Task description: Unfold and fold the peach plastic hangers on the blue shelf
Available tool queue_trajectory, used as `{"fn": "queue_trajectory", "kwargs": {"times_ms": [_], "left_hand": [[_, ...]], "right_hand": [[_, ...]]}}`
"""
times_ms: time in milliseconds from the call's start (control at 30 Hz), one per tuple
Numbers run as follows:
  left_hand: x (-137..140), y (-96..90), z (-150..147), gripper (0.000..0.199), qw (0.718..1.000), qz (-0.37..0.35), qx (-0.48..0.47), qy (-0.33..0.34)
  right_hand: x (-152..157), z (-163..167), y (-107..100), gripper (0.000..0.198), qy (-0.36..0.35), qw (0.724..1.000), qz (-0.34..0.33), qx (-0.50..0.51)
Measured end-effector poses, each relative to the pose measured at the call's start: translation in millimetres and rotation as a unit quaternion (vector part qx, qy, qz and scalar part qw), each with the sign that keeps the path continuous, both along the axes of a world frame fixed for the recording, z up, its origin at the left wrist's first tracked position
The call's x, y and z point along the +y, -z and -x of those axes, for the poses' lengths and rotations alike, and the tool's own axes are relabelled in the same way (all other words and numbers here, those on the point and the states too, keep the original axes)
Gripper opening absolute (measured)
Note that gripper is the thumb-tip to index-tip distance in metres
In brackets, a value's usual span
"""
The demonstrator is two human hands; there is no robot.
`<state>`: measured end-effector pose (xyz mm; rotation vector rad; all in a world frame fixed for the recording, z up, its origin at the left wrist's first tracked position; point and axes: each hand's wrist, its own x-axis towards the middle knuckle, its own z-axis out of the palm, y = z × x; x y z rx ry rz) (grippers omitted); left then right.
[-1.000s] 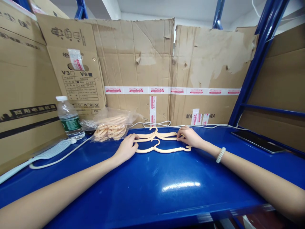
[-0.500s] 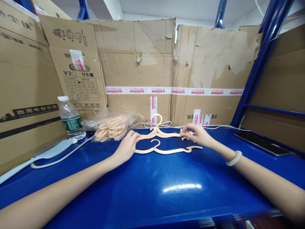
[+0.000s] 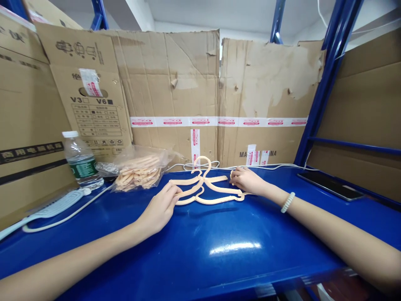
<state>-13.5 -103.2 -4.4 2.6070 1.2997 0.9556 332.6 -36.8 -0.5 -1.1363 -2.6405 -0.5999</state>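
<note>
My left hand (image 3: 161, 207) is closed on the left arm of a cream-coloured clothes hanger (image 3: 221, 189), whose big hook points away from me. A second hanger (image 3: 184, 182) lies behind it, partly overlapped at the neck. In front, a third hanger (image 3: 216, 201) rests on the blue table, with a small curved piece at its right end. My right hand (image 3: 247, 180) is at the right side of the hangers, its fingers closed. A bit of cream plastic shows at its fingertips, but its kind is mostly hidden.
On the left stand a clear bag (image 3: 140, 169) of cream pieces, a water bottle (image 3: 84, 163) and a pale blue slotted object (image 3: 61, 205). A dark phone (image 3: 330, 186) lies at right. Cardboard (image 3: 172, 96) walls the back; a white cable (image 3: 269, 166) runs along it.
My left hand has drawn one hanger toward me, apart from the rear one, so it now reaches the front hanger. My right hand stays near the right ends. The view has shifted slightly.
</note>
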Motion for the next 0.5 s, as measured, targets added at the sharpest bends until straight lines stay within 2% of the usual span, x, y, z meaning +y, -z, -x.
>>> {"fn": "queue_trajectory", "kwargs": {"times_ms": [133, 233, 500], "left_hand": [[-4.4, 2.1, 8.1, 0.023, 1.000, -0.015, 0.004, 0.008], [-3.9, 0.0, 13.3, 0.022, 1.000, -0.021, 0.003, 0.004], [1.3, 5.0, 14.9, 0.023, 0.999, 0.006, -0.038, -0.009]], "right_hand": [[-1.0, -2.5, -3.9, 0.022, -0.052, 0.998, -0.030, -0.030], [-0.3, -3.6, -3.4, 0.021, -0.092, 0.995, -0.037, -0.006], [-2.7, -2.5, -3.7, 0.013, -0.121, 0.991, -0.026, 0.053]]}}
